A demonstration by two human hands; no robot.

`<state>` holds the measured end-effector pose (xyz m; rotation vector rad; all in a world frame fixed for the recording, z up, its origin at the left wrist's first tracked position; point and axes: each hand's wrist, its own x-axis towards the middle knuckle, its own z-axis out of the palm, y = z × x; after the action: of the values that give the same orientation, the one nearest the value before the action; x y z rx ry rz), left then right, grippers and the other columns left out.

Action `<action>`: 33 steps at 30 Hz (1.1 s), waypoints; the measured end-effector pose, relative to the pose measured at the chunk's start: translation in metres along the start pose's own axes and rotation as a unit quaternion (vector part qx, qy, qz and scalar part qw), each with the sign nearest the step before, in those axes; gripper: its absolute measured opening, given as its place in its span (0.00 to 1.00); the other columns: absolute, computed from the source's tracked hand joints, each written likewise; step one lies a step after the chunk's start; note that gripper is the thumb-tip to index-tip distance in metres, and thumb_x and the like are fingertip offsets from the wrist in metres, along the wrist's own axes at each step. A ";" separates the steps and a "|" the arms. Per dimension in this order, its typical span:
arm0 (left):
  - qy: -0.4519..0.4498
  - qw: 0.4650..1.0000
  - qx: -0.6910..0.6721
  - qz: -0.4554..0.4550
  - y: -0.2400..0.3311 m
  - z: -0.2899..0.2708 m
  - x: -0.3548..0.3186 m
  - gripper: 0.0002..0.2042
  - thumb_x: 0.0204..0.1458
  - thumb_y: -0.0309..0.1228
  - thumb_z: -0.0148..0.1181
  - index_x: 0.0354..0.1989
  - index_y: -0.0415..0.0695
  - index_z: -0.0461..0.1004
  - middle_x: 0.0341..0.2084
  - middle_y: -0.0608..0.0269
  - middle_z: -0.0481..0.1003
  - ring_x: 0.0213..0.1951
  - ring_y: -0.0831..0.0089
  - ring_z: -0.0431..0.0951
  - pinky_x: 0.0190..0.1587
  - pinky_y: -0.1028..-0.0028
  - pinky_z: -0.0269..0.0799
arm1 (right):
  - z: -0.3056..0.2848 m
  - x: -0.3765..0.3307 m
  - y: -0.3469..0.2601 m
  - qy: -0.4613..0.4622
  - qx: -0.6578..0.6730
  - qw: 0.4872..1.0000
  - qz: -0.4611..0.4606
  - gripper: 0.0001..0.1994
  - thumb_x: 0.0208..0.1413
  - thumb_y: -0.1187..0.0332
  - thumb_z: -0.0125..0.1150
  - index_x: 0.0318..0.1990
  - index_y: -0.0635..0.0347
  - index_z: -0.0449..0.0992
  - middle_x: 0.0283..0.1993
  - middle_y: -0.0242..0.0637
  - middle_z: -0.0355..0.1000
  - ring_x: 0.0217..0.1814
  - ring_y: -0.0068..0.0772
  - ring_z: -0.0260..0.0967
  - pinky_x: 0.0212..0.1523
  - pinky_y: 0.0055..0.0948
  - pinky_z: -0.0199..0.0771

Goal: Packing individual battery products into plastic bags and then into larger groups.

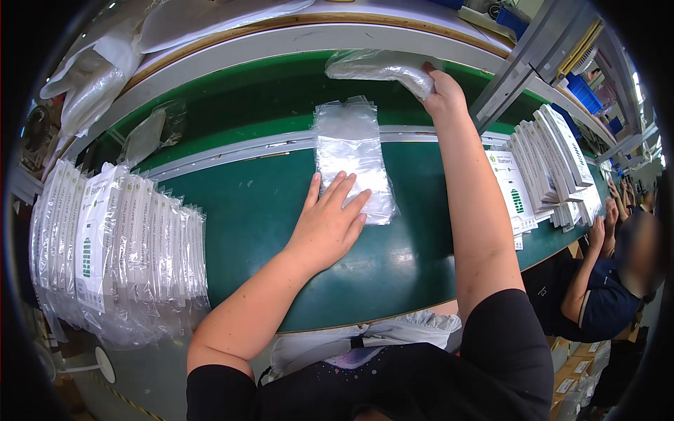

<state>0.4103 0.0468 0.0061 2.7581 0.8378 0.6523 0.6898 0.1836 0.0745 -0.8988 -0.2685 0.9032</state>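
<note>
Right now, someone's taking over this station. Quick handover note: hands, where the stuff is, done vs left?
Left hand: flat, palm down, on the near end of the stack of clear bags on the green belt.
Right hand: reached to the far side, fingers closed on a clear plastic bag.
Done: bagged white packs fanned out at left.
Left: unbagged white packs stacked at right.

Left hand (330, 214) is lying flat, fingers spread, at frame centre; right hand (441, 90) is reaching to upper centre, fingers curled shut.
</note>
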 end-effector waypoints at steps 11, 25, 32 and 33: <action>0.002 1.000 -0.003 -0.016 0.000 0.004 0.004 0.17 0.56 0.37 0.48 0.53 0.45 0.68 0.57 0.50 0.61 0.62 0.54 0.57 0.65 0.50 0.41 | -0.018 -0.056 0.021 -0.142 0.017 0.984 0.104 0.15 0.60 0.69 0.49 0.50 0.71 0.64 0.46 0.51 0.69 0.46 0.47 0.72 0.46 0.47 0.77; 0.025 1.000 -0.018 -0.002 0.013 -0.011 -0.016 0.27 0.53 0.42 0.52 0.58 0.41 0.62 0.61 0.43 0.53 0.66 0.51 0.47 0.64 0.46 0.37 | 0.085 -0.178 0.017 -0.230 -0.402 0.737 -0.493 0.09 0.53 0.71 0.56 0.38 0.68 0.72 0.34 0.46 0.71 0.36 0.49 0.70 0.42 0.41 0.69; 0.060 0.987 -0.144 -0.048 0.027 -0.061 -0.071 0.24 0.53 0.41 0.53 0.55 0.40 0.64 0.58 0.45 0.57 0.64 0.47 0.49 0.63 0.45 0.40 | 0.248 -0.129 0.037 -0.305 -0.713 0.407 -0.482 0.17 0.51 0.74 0.43 0.47 0.62 0.74 0.47 0.52 0.72 0.51 0.50 0.68 0.54 0.37 0.66; 0.067 0.981 -0.169 -0.061 0.025 -0.061 -0.081 0.22 0.53 0.40 0.54 0.54 0.40 0.66 0.58 0.46 0.58 0.64 0.47 0.50 0.63 0.45 0.41 | 0.274 -0.109 0.044 -0.299 -0.777 0.360 -0.420 0.19 0.51 0.74 0.41 0.50 0.61 0.73 0.49 0.52 0.71 0.52 0.51 0.68 0.55 0.39 0.65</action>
<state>0.3345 -0.0164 0.0387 2.3614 0.8268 0.8739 0.4473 0.2660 0.2272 -1.7455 -2.3224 -0.4586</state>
